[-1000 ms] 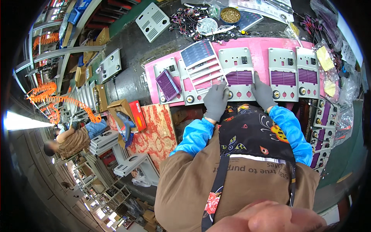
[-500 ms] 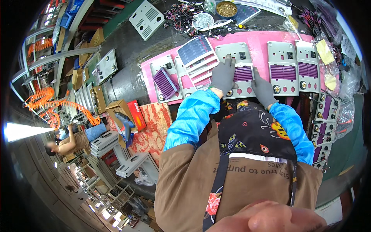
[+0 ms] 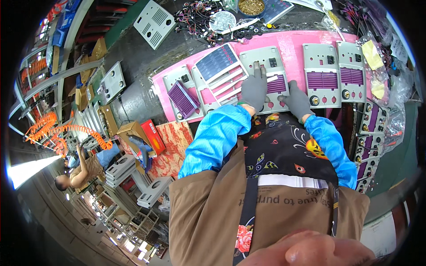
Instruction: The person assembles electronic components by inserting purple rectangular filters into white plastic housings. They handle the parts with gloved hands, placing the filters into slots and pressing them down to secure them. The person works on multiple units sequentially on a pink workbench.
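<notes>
A grey metal panel (image 3: 248, 56) with a purple slatted grille (image 3: 277, 85) lies on the pink mat in front of me. My left hand (image 3: 254, 91), grey-gloved, rests on the panel's left side with fingers stretched toward its far edge. A small pale piece (image 3: 271, 79) shows by those fingers; I cannot make out what it is. My right hand (image 3: 297, 101), also gloved, touches the panel's lower right edge, thumb and forefinger apart. Left of my left hand, a printed blue-grey sheet (image 3: 217, 64) and white strips (image 3: 230, 84) overlie another panel. Farther left, a loose purple grille (image 3: 183, 98) lies aslant on a panel.
Two finished-looking grey panels (image 3: 323, 55) with purple grilles lie to the right on the pink mat (image 3: 295, 48). Beyond are tangled wires (image 3: 199, 20) and a bowl of brass parts (image 3: 251, 6). An open carton (image 3: 133, 129) stands at left; a person (image 3: 82, 170) works farther off.
My left hand has slid slightly nearer along the panel, and the pale piece now shows beside its fingers. My right hand has shifted left onto the panel's lower edge. The whole view has shifted slightly.
</notes>
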Demonstrator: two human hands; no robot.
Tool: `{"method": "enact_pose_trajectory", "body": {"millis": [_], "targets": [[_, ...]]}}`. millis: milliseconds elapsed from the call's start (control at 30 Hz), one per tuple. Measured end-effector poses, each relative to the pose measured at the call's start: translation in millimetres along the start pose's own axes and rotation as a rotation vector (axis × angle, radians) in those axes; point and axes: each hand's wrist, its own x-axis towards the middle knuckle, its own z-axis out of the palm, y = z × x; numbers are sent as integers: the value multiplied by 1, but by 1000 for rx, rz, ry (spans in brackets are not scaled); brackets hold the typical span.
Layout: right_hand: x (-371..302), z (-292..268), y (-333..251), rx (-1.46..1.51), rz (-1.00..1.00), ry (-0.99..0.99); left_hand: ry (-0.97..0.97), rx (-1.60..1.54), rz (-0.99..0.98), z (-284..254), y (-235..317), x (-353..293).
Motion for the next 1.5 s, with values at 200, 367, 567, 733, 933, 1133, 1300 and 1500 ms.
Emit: {"method": "enact_pose_trajectory", "body": {"millis": [200,367,567,733,933,1133,1300,1500], "targets": [[4,12,-2,-96,-55,111,-47,-21,5,-2,4,1],[8,8,-7,-90,-41,103,-47,-27,42,5,1,5],[3,12,-4,-209,-154,217,-72,-42,108,-16,-18,-4],[-3,4,-32,-464,-356,375,-15,-43,54,-15,-42,-18],[1,28,-50,-422,-399,99,6,-98,15,-7,-42,-20],[9,43,-44,-403,-383,76,59,-54,24,13,-38,-15],[13,55,-34,-379,-418,148,75,-39,27,23,-35,-10],[8,37,-47,-326,-346,9,162,-26,19,23,-38,-16]]}}
